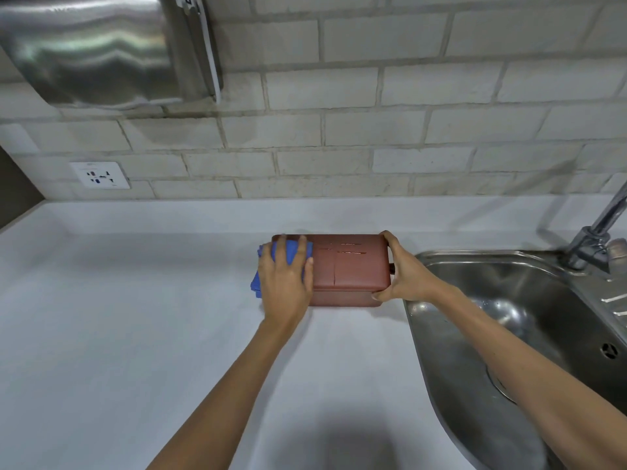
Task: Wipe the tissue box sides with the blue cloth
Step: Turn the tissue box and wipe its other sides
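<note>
A reddish-brown tissue box (349,266) lies flat on the white counter (135,317), its slit facing up. My left hand (285,279) presses a folded blue cloth (291,251) against the box's left end, fingers spread over the cloth and reaching onto the lid's left edge. The cloth also sticks out below my palm by the box's left side. My right hand (400,269) clamps the box's right end, thumb at the front lower corner and fingers over the back top corner. The left side of the box is hidden by the hand and cloth.
A steel sink (509,300) begins right beside the box's right end, with a tap (597,232) at its far right. A tiled wall (339,130) stands behind, bearing a socket (100,175) and a steel dispenser (101,49) at the upper left.
</note>
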